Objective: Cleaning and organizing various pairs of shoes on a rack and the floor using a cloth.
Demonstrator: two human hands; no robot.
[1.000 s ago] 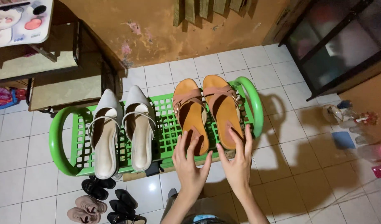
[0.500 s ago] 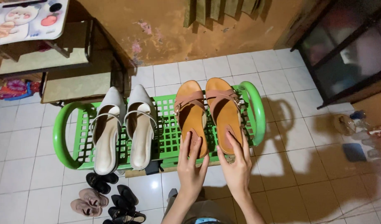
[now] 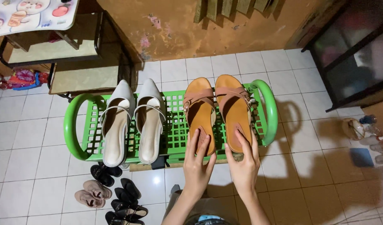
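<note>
Where the green rack (image 3: 74,125) meets the frame's lower half, its underside is hidden. Head view: left hand (image 3: 197,164) and right hand (image 3: 244,164), side by side but apart, rest open fingers on the heels of the tan sandals (image 3: 218,112) at the rack's right end. White slingback shoes (image 3: 133,121) occupy its left half. Small dark shoes (image 3: 116,196) below are partly cut off. Top-left corner: a white board with cartoon pictures (image 3: 33,12), cropped. Blurred clutter (image 3: 366,129) at right, unreadable.
</note>
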